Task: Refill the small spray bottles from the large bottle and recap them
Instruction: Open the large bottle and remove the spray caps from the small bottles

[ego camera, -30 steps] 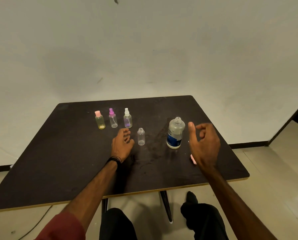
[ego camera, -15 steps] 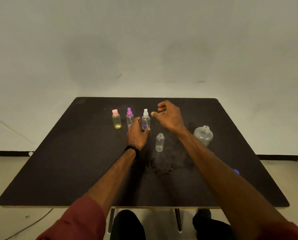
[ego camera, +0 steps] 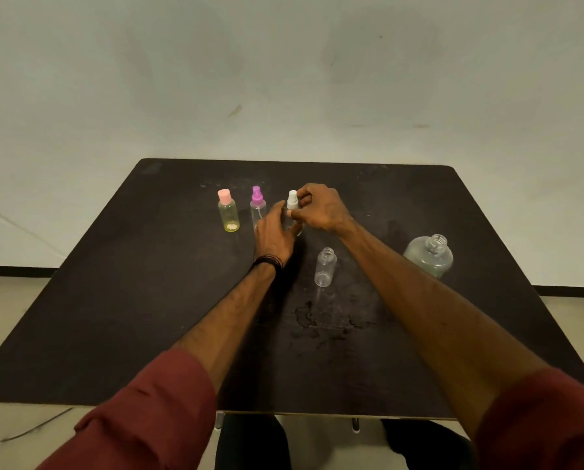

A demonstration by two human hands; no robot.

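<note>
Since half a second ago, right hand (ego camera: 321,208) is brought onto white spray cap (ego camera: 292,199) and is now pinching it; left hand (ego camera: 274,232) is wrapped round the white-capped bottle (ego camera: 291,220) body. Bottle stands on counter (ego camera: 148,283), far row, between both hands. Cap is best twisted off with body held firm and upright. Open small bottle (ego camera: 325,268) and large bottle (ego camera: 429,254) are left untouched nearer, to the right.

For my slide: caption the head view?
Both hands grasp the white-capped spray bottle; big bottle stands uncapped.
</note>
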